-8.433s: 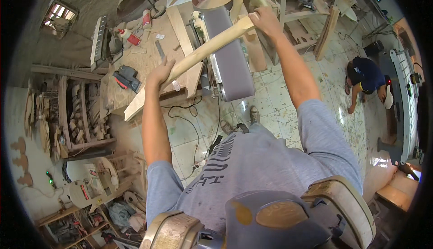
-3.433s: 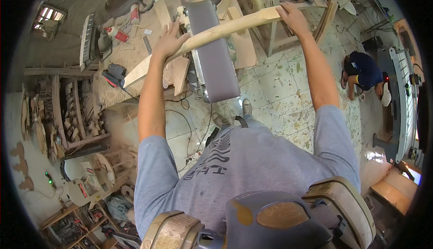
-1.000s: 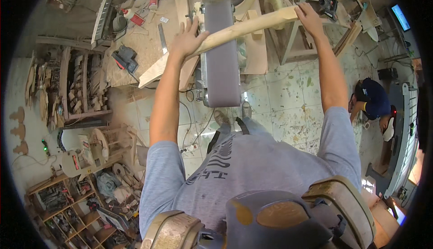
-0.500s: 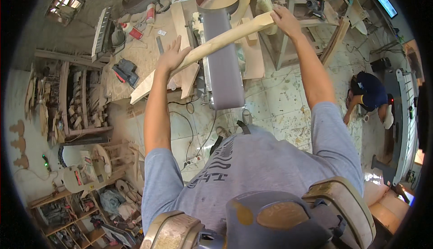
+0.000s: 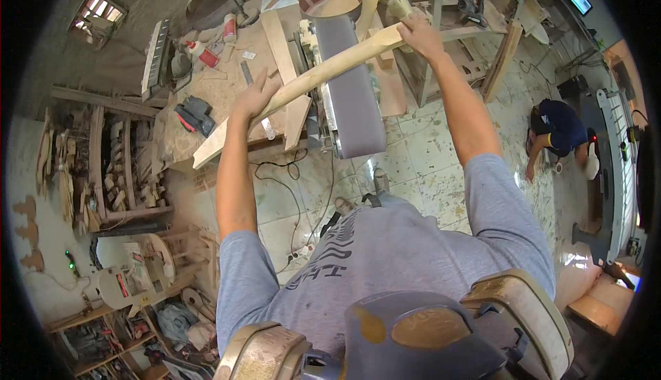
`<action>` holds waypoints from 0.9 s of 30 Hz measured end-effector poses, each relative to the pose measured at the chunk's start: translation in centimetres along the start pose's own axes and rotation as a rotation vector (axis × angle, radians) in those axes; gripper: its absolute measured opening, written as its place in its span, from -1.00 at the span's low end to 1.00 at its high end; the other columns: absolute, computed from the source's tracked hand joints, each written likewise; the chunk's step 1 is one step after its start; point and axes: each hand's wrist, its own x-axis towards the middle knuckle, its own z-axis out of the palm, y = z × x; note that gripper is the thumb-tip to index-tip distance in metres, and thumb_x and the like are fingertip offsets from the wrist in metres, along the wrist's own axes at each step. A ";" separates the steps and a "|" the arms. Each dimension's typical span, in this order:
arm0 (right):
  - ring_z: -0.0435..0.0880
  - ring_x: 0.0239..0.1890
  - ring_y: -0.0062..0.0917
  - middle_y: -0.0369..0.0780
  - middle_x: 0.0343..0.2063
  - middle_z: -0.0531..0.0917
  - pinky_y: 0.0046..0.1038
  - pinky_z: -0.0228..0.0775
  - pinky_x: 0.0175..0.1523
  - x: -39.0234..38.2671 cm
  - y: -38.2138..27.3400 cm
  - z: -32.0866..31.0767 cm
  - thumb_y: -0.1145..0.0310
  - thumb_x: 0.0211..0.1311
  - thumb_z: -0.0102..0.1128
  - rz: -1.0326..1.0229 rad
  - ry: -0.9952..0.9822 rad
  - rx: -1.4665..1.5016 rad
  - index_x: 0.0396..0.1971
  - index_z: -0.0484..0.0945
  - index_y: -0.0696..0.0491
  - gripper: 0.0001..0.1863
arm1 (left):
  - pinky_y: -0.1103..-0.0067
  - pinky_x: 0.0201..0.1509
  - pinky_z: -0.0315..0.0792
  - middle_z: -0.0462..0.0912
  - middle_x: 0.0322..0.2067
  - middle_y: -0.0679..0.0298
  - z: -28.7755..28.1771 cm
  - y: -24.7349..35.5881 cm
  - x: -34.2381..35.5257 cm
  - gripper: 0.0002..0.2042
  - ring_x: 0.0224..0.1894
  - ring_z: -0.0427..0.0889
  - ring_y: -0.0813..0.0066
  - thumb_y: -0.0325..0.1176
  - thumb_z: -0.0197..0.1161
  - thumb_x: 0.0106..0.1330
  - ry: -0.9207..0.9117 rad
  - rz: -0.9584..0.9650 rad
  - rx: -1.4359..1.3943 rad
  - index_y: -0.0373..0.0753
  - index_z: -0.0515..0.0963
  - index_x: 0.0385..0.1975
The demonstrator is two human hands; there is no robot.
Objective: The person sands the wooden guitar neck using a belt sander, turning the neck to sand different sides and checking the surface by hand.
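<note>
A long, pale wooden bar [image 5: 323,71], with shaped ends, lies slantwise across the grey belt of a belt sander [image 5: 356,119]. Whether it touches the belt I cannot tell. My left hand [image 5: 255,96] grips the bar left of the belt, its thumb along the wood and some fingers raised. At the bar's far right end, my right hand [image 5: 421,35] is closed around it. The bar's left end reaches past my left forearm, over the edge of the workbench [image 5: 227,84].
A black and red power tool [image 5: 195,117] and a red-and-white bottle [image 5: 204,54] are on the bench. Wooden frames [image 5: 430,70] stand at the right. Cables [image 5: 289,180] trail across the floor near my feet. A crouching person [image 5: 559,128] is farther right.
Both hands and the wooden bar have shifted slightly left. The whole view has also turned a little, so the sander appears more tilted. My grip looks unchanged.
</note>
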 end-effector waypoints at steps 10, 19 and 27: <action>0.55 0.06 -0.14 -0.05 -0.06 0.63 -0.17 0.40 0.19 -0.9 -3.0 3.2 0.12 0.32 0.05 -0.136 0.255 -0.041 -0.12 0.63 0.11 -0.62 | 0.28 0.29 0.34 0.54 0.13 -0.11 -1.8 -0.9 -4.8 -0.34 0.21 0.51 -0.05 0.20 -0.07 0.38 0.034 0.043 0.097 -0.06 0.32 0.37; 0.56 0.06 -0.16 -0.04 -0.10 0.65 -0.13 0.42 0.15 -2.0 -8.0 3.9 0.16 0.32 0.02 -0.111 0.098 0.001 -0.13 0.63 0.14 -0.62 | 0.20 0.00 0.49 0.69 -0.15 -0.10 -1.4 3.5 -11.2 -0.34 -0.09 0.67 -0.07 0.24 0.08 0.28 0.085 0.144 0.206 -0.04 0.43 0.28; 0.59 -0.01 -0.12 -0.03 -0.09 0.65 -0.14 0.41 0.16 -3.1 -13.0 4.0 0.13 0.33 0.01 -0.105 0.064 0.099 -0.07 0.63 0.12 -0.59 | 0.15 -0.12 0.50 0.64 -0.15 -0.01 -0.4 3.3 -14.9 -0.33 -0.16 0.66 -0.07 -0.15 0.35 0.14 0.213 0.188 0.364 -0.12 0.35 0.31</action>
